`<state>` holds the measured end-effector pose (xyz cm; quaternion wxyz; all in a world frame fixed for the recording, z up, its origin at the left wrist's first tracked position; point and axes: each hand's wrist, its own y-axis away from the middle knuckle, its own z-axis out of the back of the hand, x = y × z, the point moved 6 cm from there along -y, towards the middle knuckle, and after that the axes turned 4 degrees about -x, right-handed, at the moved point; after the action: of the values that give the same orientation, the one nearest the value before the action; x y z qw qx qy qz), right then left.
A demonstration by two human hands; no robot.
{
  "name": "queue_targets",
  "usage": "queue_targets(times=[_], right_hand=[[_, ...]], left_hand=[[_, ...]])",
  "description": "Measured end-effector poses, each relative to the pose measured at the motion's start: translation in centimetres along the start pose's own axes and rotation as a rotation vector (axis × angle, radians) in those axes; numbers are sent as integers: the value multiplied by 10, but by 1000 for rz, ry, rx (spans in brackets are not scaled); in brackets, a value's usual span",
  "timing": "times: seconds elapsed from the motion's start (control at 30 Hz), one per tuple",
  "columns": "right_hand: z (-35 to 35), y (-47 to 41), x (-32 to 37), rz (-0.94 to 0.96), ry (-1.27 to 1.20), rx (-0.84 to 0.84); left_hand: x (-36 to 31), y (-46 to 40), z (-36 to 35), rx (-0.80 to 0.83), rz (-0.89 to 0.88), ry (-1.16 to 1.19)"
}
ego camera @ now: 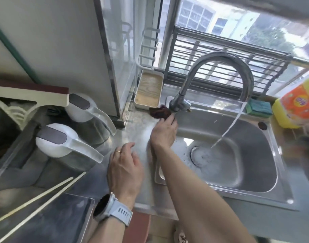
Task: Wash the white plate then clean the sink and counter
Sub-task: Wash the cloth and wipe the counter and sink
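From the head camera, my right hand (163, 131) reaches across the sink's left rim to the base of the tap (179, 104), fingers pinched on a dark brown cloth (159, 112). The cloth lies bunched on the worktop's back edge, touching the tap base and just beside a white tray with a wood-grain floor (149, 89) in the back corner. My left hand (124, 168) hovers over the steel worktop (138, 127) left of the sink, palm down, fingers loosely spread and holding nothing; there is a ring on one finger and a pale grey watch (111, 210) on the wrist.

Water runs from the curved spout in a slanting stream and lands by the drain (196, 156), where foam has gathered on the floor of the sink (255, 174). On the back rim of the sink, towards its right corner, sits a green and yellow sponge (259, 108), and just beside it on the right stands a yellow detergent bottle with an orange label (294, 109).

At the worktop's left edge stand two white-lidded jugs with clear spouts (66, 142), one behind the other. Two pale chopsticks (38, 200) lie slanted across the near left corner.

I cannot see the white plate clearly anywhere; only a pale curved edge shows at the far right border, too cropped to identify.
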<state>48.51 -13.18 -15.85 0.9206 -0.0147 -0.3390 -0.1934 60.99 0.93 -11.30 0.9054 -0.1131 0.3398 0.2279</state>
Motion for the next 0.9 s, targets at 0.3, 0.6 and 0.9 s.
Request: queue_targets(times=[0.3, 0.6, 0.9], right_hand=[[59, 108, -100, 327, 308, 235], [234, 24, -283, 529, 572, -21], [248, -81, -252, 312, 146, 151]], left_hand=[[-47, -2, -52, -2, -179, -35], [-62, 17, -130, 170, -628, -358], [-59, 10, -141, 291, -615, -302]])
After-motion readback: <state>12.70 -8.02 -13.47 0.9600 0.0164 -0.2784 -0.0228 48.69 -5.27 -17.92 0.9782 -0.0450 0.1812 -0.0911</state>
